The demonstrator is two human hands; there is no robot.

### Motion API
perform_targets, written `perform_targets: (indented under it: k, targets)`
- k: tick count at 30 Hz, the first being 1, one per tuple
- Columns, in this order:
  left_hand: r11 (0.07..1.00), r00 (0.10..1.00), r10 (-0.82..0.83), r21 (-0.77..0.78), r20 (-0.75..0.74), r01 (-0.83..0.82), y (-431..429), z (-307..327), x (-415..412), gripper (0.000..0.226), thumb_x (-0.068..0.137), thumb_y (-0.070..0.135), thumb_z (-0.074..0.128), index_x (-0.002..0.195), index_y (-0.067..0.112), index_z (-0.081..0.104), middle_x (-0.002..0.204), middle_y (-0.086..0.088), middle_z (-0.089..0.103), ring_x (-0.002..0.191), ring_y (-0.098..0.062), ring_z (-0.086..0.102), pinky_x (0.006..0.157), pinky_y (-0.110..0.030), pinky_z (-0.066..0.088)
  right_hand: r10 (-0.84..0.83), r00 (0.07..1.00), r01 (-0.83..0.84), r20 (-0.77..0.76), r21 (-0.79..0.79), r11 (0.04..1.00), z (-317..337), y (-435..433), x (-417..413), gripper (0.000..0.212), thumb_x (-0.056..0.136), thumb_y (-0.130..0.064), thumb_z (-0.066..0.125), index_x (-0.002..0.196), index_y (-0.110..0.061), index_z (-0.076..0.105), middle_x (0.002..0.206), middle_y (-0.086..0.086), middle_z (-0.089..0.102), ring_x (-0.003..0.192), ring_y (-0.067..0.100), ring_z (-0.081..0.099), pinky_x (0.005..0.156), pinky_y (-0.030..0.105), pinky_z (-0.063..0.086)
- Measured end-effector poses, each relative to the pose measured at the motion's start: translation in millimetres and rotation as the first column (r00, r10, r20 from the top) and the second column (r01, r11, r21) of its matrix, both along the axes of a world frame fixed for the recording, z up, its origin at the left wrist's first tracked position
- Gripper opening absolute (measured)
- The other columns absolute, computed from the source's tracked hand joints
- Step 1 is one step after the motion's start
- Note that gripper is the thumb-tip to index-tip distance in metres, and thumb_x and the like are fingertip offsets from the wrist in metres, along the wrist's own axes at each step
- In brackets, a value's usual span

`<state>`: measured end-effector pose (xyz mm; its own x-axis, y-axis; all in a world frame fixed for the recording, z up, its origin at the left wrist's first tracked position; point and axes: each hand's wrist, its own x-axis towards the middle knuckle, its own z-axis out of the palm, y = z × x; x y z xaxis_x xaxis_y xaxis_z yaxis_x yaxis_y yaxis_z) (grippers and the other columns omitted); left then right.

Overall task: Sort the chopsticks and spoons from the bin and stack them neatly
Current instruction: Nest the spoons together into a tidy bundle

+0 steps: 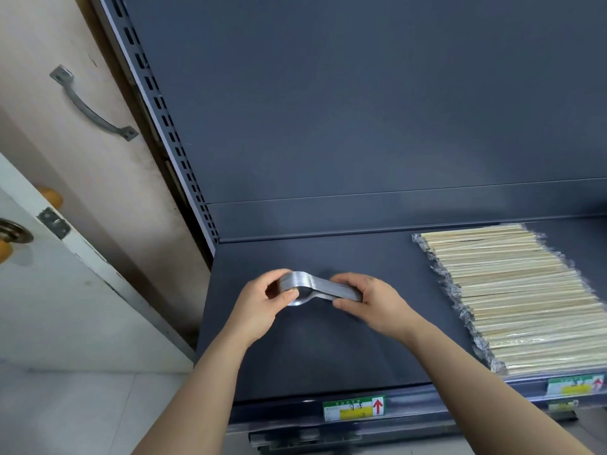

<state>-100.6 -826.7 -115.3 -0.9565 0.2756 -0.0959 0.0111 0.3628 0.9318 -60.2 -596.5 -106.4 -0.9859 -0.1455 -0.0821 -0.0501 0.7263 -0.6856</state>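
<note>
Fingers (288,294) of left hand (259,307) and right hand (371,300) pinch nested metal spoons (323,286) | wrapped wooden chopsticks (512,290) lie flat

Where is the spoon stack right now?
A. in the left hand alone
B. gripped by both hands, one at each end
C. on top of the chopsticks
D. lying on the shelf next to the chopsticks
B: the left hand grips the bowl end of the spoon stack, the right hand its handle end; the wrapped chopsticks lie apart at the right of the shelf.
</note>
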Motion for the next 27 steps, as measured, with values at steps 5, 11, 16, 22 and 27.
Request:
perform_targets:
  k: [5,11,16,22,27]
  targets:
    - [0.962,0.994,-0.032,-0.271,-0.104,0.002,-1.9,-21.4,3.1,0.038,0.084,0.028,0.07,0.12,0.033,0.06,0.11,0.018,0.06,0.112,-0.011,0.05,0.101,-0.039,0.041,-0.004,1.0,0.006,-0.015,0.12,0.993,-20.1,-5.0,1.8,0.031,0.086,-0.032,0.066,0.115,-0.028,0.056,0.098,-0.008,0.056,0.098,0.017,0.049,0.088,0.027,0.038]
    - [0.96,0.986,-0.048,-0.281,-0.16,0.001,2.4,-22.1,4.0,0.037,0.085,0.026,0.069,0.121,0.028,0.06,0.111,0.016,0.06,0.108,-0.01,0.054,0.096,-0.031,0.042,-0.073,0.997,0.069,0.005,0.265,0.962,-20.2,-13.6,6.7,0.041,0.087,-0.038,0.061,0.126,-0.034,0.048,0.115,-0.006,0.047,0.108,0.017,0.041,0.094,0.027,0.027]
    - [0.989,0.997,-0.018,-0.145,-0.07,0.008,12.2,-15.9,-9.9,0.039,0.082,0.011,0.073,0.115,0.024,0.056,0.105,0.02,0.06,0.096,0.006,0.055,0.077,-0.001,0.036,-0.187,0.982,0.177,0.029,0.2,0.964,-14.0,-16.7,15.9,0.045,0.075,-0.044,0.072,0.114,-0.029,0.055,0.102,-0.007,0.049,0.097,0.015,0.052,0.082,0.027,0.042]
    - [0.968,0.976,-0.214,-0.144,-0.047,0.205,34.9,-13.8,-38.0,0.047,0.081,0.006,0.072,0.123,0.023,0.061,0.115,0.009,0.065,0.105,-0.007,0.062,0.092,-0.018,0.046,-0.331,0.944,0.323,-0.015,0.253,0.912,-15.1,-27.0,36.4,0.051,0.069,-0.059,0.072,0.1,-0.022,0.056,0.098,-0.009,0.055,0.088,0.012,0.057,0.071,0.025,0.045]
    - [0.918,0.931,-0.365,-0.166,-0.005,0.359,54.8,-18.6,-56.3,0.06,0.084,0.003,0.069,0.137,0.024,0.05,0.132,0.008,0.058,0.117,-0.007,0.056,0.1,-0.024,0.043,-0.403,0.913,0.4,-0.06,0.325,0.857,-17.1,-37.8,46.5,0.058,0.07,-0.07,0.064,0.094,-0.019,0.051,0.094,-0.007,0.055,0.087,0.014,0.058,0.068,0.025,0.043]
